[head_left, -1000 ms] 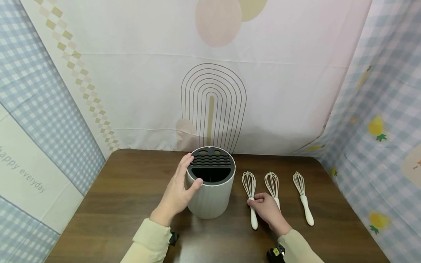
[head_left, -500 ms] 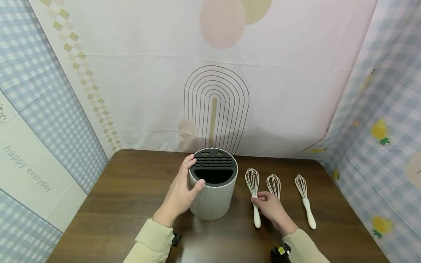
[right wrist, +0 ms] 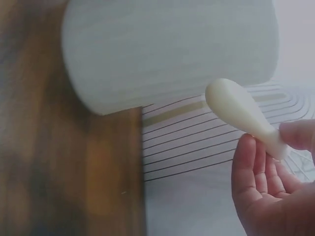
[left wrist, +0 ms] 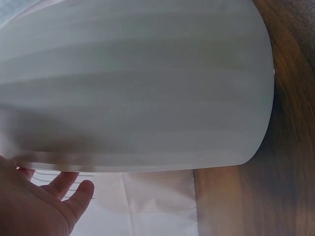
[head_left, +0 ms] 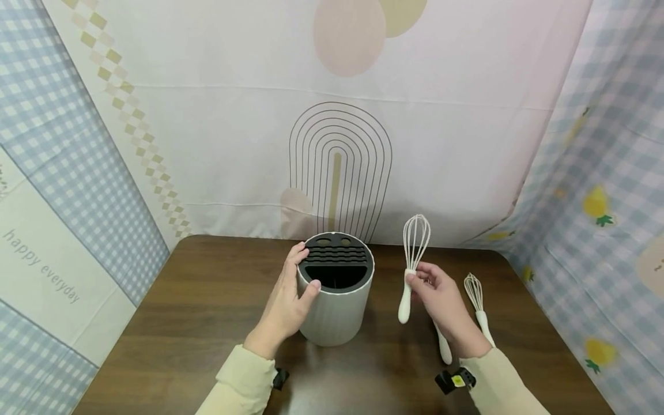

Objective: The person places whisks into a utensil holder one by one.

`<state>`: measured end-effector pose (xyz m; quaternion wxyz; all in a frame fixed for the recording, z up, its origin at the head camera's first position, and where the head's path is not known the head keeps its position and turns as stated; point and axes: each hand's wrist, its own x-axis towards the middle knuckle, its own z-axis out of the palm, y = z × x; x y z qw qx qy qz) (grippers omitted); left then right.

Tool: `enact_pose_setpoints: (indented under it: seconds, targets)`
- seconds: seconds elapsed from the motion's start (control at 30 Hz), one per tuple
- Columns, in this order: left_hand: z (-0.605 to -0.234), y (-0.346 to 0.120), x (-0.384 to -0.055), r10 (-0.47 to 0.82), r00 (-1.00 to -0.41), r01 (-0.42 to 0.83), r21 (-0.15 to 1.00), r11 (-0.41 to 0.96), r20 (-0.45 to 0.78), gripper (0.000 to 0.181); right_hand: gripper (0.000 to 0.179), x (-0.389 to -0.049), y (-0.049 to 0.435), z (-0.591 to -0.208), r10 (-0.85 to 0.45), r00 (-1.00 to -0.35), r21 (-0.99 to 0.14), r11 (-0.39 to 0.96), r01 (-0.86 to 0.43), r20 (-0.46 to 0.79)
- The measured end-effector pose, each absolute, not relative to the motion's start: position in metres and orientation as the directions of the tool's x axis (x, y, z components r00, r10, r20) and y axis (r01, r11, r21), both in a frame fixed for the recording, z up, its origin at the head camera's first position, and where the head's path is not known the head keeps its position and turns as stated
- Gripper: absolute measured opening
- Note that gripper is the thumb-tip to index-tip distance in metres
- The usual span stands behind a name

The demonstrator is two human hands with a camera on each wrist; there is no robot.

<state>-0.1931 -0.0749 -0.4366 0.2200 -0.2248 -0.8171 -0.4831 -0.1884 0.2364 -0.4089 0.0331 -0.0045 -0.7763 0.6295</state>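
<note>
A pale grey round utensil holder [head_left: 334, 320] with a black divided top insert [head_left: 336, 253] stands upright on the table. My left hand [head_left: 284, 305] rests against its left side, fingertips at the rim and thumb on the front edge; the left wrist view shows the fingers [left wrist: 78, 199] fairly straight along the wall. To the right, my right hand [head_left: 441, 300] pinches a white whisk [head_left: 404, 302] near the top of its handle, wires up, raised off the table. The right wrist view shows the handle [right wrist: 236, 105] sticking out past thumb and fingers.
A second whisk [head_left: 443, 346] lies under my right hand, mostly hidden. Farther right lies a third whisk [head_left: 476, 297], its handle end partly covered by my right wrist. The brown table [head_left: 218, 288] is bordered by printed cloth behind and at both sides.
The right hand has lifted the whisk off the table, moving it up and turning it more upright. The left hand stays at the utensil holder, which has not moved on the table.
</note>
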Motion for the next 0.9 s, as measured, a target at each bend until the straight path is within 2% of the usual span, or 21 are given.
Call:
enact_pose_setpoints:
  seconds: [0.57,0.9]
  targets:
    - [-0.439,-0.076,-0.194,0.153,-0.8,0.585,0.696,0.417,0.581,0.065,0.037,-0.186,0.222,-0.364,0.04,-0.949,-0.95,-0.002,-0.313,0.313]
    - [-0.437,-0.077,-0.193,0.174,-0.808,0.579,0.7,0.418,0.564,0.065,0.043,-0.181,0.209,-0.343,0.073,-0.927,-0.908,-0.187,-0.375,0.368]
